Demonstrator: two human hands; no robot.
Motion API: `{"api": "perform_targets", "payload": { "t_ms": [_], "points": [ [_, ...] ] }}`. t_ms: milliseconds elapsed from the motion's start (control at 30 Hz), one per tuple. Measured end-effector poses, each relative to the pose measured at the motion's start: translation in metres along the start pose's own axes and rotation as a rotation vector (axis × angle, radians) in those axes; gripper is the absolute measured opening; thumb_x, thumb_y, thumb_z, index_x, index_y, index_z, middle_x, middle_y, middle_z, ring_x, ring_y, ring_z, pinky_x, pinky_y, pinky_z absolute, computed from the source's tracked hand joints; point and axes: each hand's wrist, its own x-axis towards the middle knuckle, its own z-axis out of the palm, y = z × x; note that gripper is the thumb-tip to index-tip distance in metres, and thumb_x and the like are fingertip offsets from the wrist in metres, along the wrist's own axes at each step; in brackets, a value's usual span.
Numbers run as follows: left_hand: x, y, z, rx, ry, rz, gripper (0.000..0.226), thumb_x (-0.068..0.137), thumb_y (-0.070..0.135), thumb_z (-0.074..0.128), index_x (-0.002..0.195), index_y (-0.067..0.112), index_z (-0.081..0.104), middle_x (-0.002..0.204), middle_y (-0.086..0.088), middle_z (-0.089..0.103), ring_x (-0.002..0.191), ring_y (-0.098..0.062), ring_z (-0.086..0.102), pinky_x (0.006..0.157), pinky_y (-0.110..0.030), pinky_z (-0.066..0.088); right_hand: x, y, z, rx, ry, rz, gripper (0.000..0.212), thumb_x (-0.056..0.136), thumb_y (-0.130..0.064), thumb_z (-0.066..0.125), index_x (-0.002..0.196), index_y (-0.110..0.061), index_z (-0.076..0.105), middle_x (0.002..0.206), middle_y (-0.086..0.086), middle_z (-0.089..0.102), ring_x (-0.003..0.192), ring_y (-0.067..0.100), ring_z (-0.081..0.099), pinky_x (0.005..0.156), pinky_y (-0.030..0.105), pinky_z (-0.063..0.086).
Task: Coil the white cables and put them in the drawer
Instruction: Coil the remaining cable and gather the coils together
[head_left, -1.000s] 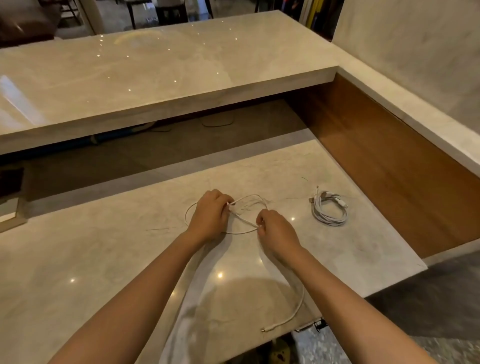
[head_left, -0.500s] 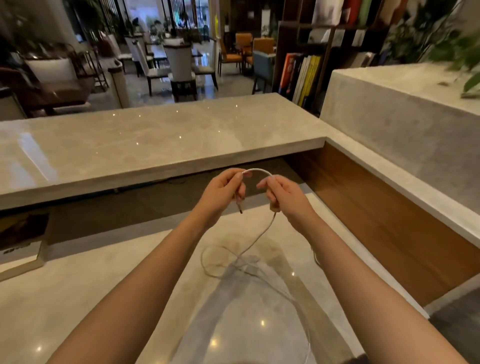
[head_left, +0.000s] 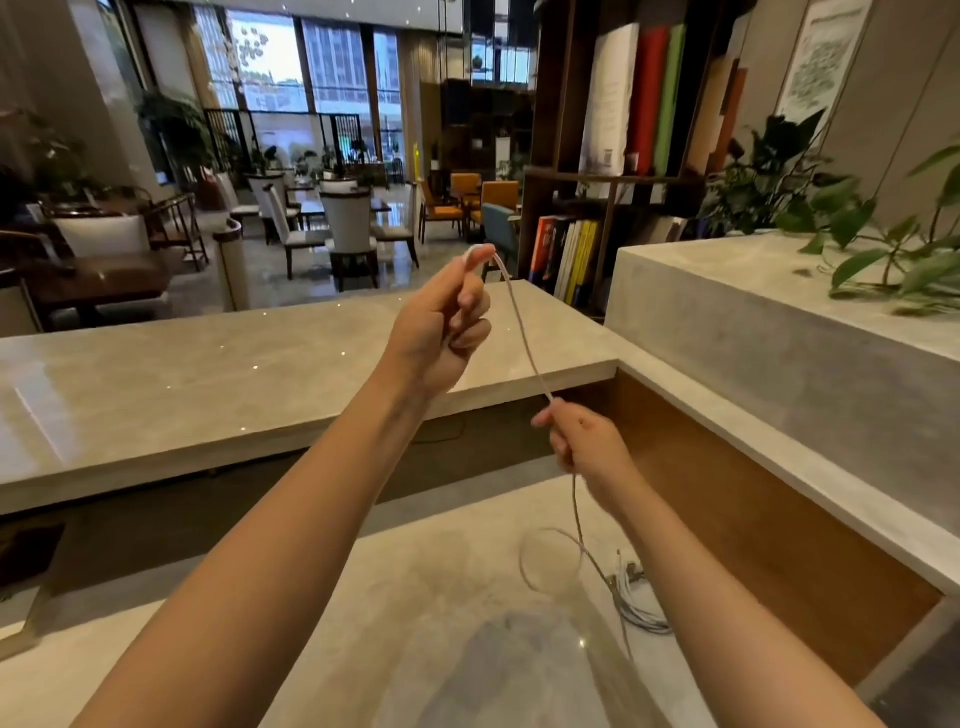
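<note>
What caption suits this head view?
Left hand holds the white cable high by its end; right hand pinches it lower, above the desk.

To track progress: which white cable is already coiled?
The bundled white cable on the pale marble desk; the other cable stretches between left hand and right hand.

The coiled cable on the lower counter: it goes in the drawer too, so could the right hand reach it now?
Probably, but not yet: the coiled cable lies close below the right hand with nothing between, yet that hand pinches the loose cable.
</note>
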Motion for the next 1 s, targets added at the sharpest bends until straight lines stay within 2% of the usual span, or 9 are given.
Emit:
{"api": "perform_targets", "payload": {
  "t_ms": [67, 267, 400, 500, 633, 733, 800, 900, 1000],
  "points": [
    [0.005, 0.001, 0.0, 0.112, 0.014, 0.044, 0.024, 0.1, 0.02, 0.035, 0.111, 0.013, 0.055, 0.056, 0.006, 0.05, 0.041, -0.003, 0.035, 0.037, -0.013, 0.027, -0.007, 0.01, 0.009, -0.146, -0.027, -0.013, 0.04, 0.099, -0.032, 0.039, 0.083, -0.009, 0.068, 0.054, -0.003, 0.044, 0.047, 0.008, 0.038, 0.047, 0.021, 0.031],
    [-0.009, -0.025, -0.019, 1.053, 0.066, -0.001, 0.025, 0.099, 0.019, 0.04, 0.116, 0.022, 0.058, 0.066, 0.001, 0.056, 0.057, -0.004, 0.052, 0.057, -0.021, 0.044, -0.027, -0.039, 0.037, -0.872, -0.253, -0.315, 0.033, 0.098, -0.036, 0.041, 0.095, -0.016, 0.067, 0.084, 0.001, 0.068, 0.075, 0.017, 0.061, 0.071, 0.038, 0.049],
    [-0.023, -0.023, -0.027, 1.351, -0.069, -0.099, 0.024, 0.098, 0.023, 0.042, 0.094, 0.016, 0.065, 0.064, -0.003, 0.06, 0.049, -0.003, 0.05, 0.059, -0.025, 0.045, -0.026, -0.087, 0.021, -0.886, -0.153, -0.486, 0.017, 0.093, -0.031, 0.052, 0.099, -0.021, 0.065, 0.083, -0.004, 0.065, 0.074, 0.01, 0.059, 0.068, 0.028, 0.049],
    [-0.035, -0.013, -0.027, 0.927, -0.157, -0.323, 0.029, 0.099, 0.024, 0.038, 0.089, 0.01, 0.061, 0.058, -0.001, 0.05, 0.045, -0.009, 0.041, 0.045, -0.019, 0.036, -0.014, -0.108, 0.006, -0.732, -0.071, -0.539, 0.011, 0.088, -0.028, 0.061, 0.093, -0.021, 0.067, 0.085, -0.008, 0.063, 0.082, 0.008, 0.059, 0.072, 0.021, 0.049],
    [-0.039, -0.01, -0.031, 0.265, -0.24, -0.359, 0.033, 0.096, 0.025, 0.035, 0.085, 0.01, 0.061, 0.053, 0.004, 0.048, 0.039, -0.005, 0.039, 0.038, -0.014, 0.035, 0.005, -0.11, 0.002, -0.549, -0.012, -0.464, 0.015, 0.085, -0.033, 0.063, 0.083, -0.019, 0.068, 0.079, -0.003, 0.065, 0.078, 0.011, 0.058, 0.068, 0.021, 0.046],
    [-0.042, -0.011, -0.03, -0.083, -0.292, -0.39, 0.038, 0.097, 0.024, 0.032, 0.103, 0.004, 0.064, 0.056, 0.0, 0.054, 0.041, -0.005, 0.046, 0.038, -0.013, 0.039, 0.009, -0.092, 0.004, -0.415, 0.016, -0.366, 0.025, 0.09, -0.036, 0.056, 0.073, -0.02, 0.066, 0.071, -0.005, 0.06, 0.07, 0.008, 0.053, 0.065, 0.019, 0.042],
    [-0.042, -0.01, -0.03, -0.331, -0.381, -0.387, 0.04, 0.1, 0.022, 0.031, 0.124, -0.001, 0.052, 0.064, -0.006, 0.057, 0.048, -0.01, 0.05, 0.043, -0.015, 0.04, 0.009, -0.07, 0.004, -0.349, 0.017, -0.293, 0.032, 0.093, -0.036, 0.05, 0.071, -0.02, 0.066, 0.065, 0.0, 0.054, 0.062, 0.008, 0.048, 0.06, 0.018, 0.041],
    [-0.039, -0.005, -0.031, -0.508, -0.405, -0.309, 0.041, 0.101, 0.021, 0.031, 0.135, 0.0, 0.04, 0.071, -0.012, 0.057, 0.055, -0.012, 0.036, 0.047, -0.018, 0.036, 0.006, -0.028, 0.007, -0.284, -0.023, -0.181, 0.038, 0.098, -0.033, 0.041, 0.076, -0.015, 0.067, 0.059, 0.002, 0.048, 0.052, 0.007, 0.043, 0.048, 0.016, 0.035],
    [-0.036, -0.004, -0.025, -0.437, -0.226, -0.181, 0.039, 0.099, 0.025, 0.033, 0.132, 0.007, 0.045, 0.062, -0.004, 0.053, 0.051, -0.009, 0.035, 0.045, -0.016, 0.037, -0.003, 0.008, 0.019, -0.379, -0.068, -0.16, 0.041, 0.1, -0.03, 0.037, 0.08, -0.011, 0.068, 0.06, -0.001, 0.05, 0.056, 0.009, 0.046, 0.053, 0.02, 0.037]
  ]
}}
